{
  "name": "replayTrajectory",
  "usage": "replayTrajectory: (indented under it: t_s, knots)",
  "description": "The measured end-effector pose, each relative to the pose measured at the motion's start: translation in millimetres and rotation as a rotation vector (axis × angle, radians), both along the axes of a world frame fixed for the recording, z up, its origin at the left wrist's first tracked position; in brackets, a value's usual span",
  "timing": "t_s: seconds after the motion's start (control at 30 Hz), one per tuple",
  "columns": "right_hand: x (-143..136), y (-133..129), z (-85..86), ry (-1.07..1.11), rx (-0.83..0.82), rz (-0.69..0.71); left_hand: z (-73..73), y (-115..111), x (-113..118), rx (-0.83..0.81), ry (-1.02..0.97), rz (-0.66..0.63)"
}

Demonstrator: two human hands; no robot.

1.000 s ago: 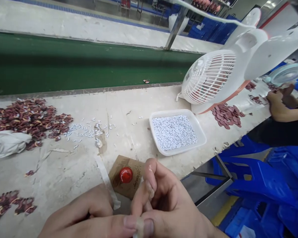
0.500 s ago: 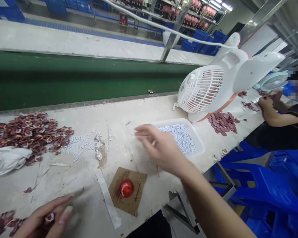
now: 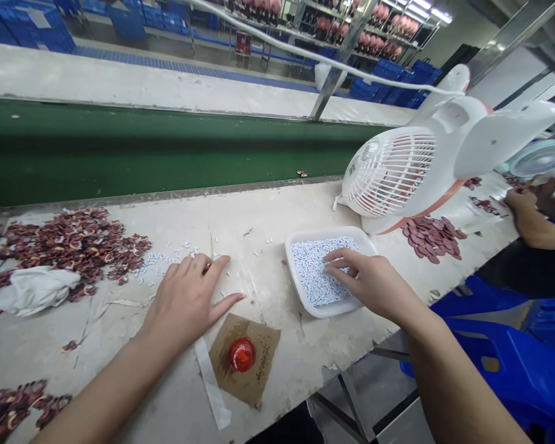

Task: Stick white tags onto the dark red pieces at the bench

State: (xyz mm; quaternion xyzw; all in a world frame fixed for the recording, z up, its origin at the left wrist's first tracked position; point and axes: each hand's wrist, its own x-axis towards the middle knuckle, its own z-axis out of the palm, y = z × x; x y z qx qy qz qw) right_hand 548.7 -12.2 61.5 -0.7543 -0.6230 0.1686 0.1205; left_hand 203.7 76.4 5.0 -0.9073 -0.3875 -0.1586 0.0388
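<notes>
On our scuffed white table (image 3: 277, 209), a plastic tub (image 3: 300, 296) holds many small white pieces (image 3: 311, 271). Our right hand (image 3: 374, 280) curves over them, half closed; we cannot tell whether it grips any. Our left hand (image 3: 185, 296) is well apart, thumb spread, its hold hidden from us. Nearer us, a red pot (image 3: 243, 354) sits on brown cardboard (image 3: 247, 386)

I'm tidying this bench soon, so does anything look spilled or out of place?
Yes: small white pieces lie loose on the table by the left hand, looking spilled, since similar pieces sit together in the white tub. A small scrap also lies alone on the green surface.
</notes>
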Motion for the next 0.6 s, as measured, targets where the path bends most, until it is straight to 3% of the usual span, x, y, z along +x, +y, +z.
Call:
replayTrajectory:
  t_s: [0.13,0.27,0.4,0.5,0.6]
  knots:
    - [3,-2,0.4,0.004,-0.014,0.025,-2.9,28,8,0.048,0.131,0.051]
    - [7,-3,3.3,0.041,0.009,0.021,5.6,46,3,0.069,0.155,0.114]
    - [12,-4,2.4,0.091,0.046,0.03,9.9,35,2,0.045,0.095,0.076]
    - [13,-4,-1.6,0.128,0.052,0.049,3.2,21,5,0.013,0.115,-0.037]
    - [12,-3,-2.5,0.17,0.063,0.063,-2.6,24,7,0.011,0.124,-0.012]
